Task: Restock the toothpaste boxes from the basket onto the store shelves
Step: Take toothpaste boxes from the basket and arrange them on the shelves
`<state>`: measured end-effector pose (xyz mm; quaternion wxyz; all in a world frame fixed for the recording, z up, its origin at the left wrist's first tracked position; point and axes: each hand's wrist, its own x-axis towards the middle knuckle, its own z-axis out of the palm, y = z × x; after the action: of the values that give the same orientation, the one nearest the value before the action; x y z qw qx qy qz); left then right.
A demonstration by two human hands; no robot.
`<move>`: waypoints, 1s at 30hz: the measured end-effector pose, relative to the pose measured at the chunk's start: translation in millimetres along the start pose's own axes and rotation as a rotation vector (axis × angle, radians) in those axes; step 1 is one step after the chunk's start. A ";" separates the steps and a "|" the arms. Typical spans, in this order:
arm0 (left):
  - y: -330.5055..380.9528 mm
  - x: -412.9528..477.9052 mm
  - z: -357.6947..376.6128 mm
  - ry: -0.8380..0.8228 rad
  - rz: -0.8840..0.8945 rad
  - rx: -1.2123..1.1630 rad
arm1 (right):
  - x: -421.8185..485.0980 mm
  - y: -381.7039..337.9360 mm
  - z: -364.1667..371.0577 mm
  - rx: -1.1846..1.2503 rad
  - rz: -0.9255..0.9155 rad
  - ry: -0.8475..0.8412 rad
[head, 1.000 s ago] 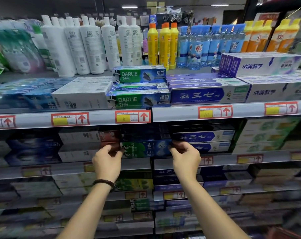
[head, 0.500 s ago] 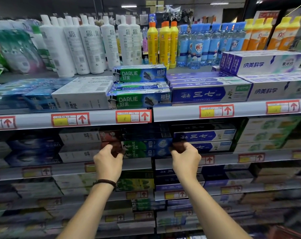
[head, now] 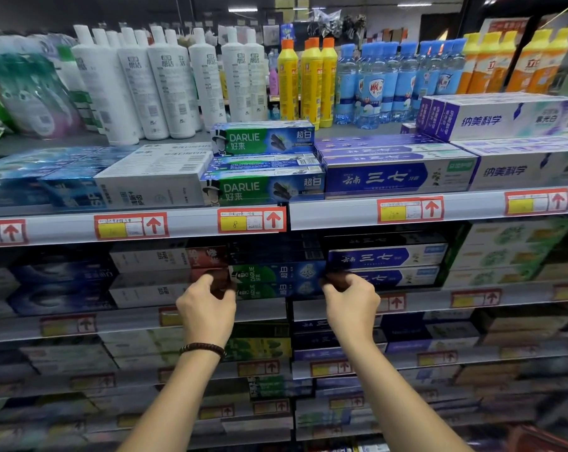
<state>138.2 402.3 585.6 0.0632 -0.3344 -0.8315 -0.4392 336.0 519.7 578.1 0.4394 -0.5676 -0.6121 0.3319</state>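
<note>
Two green and blue Darlie toothpaste boxes (head: 276,280) lie stacked lengthwise on the second shelf (head: 263,309). My left hand (head: 207,309) pinches their left end with thumb and curled fingers. My right hand (head: 351,305) pinches their right end the same way. Both fingertips are partly hidden behind the box ends. More Darlie boxes (head: 263,164) are stacked on the top shelf just above. The basket is not in view.
White boxes (head: 152,278) sit left of the held boxes, blue boxes (head: 386,259) to the right. The top shelf carries white bottles (head: 152,83), yellow bottles (head: 308,79) and water bottles (head: 390,83) behind the toothpaste. Lower shelves are packed with boxes. Price rails (head: 253,220) front each shelf.
The two Darlie boxes between my hands have slid a little further onto the second shelf and now show as a neat stack. My hands stayed at the box ends.
</note>
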 end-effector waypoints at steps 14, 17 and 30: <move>-2.5 -0.9 3.5 0.016 -0.009 -0.042 | 1.3 0.3 -1.0 -0.007 0.003 -0.021; -2.2 -2.4 4.0 0.025 -0.005 -0.053 | 1.3 -0.3 -2.2 0.007 0.006 -0.026; -3.7 -7.7 7.7 0.129 -0.042 -0.034 | -11.1 4.0 -5.0 0.107 0.000 -0.023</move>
<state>143.3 403.0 575.4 0.1016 -0.2887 -0.8250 -0.4751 341.9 508.8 574.6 0.4620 -0.5395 -0.5984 0.3707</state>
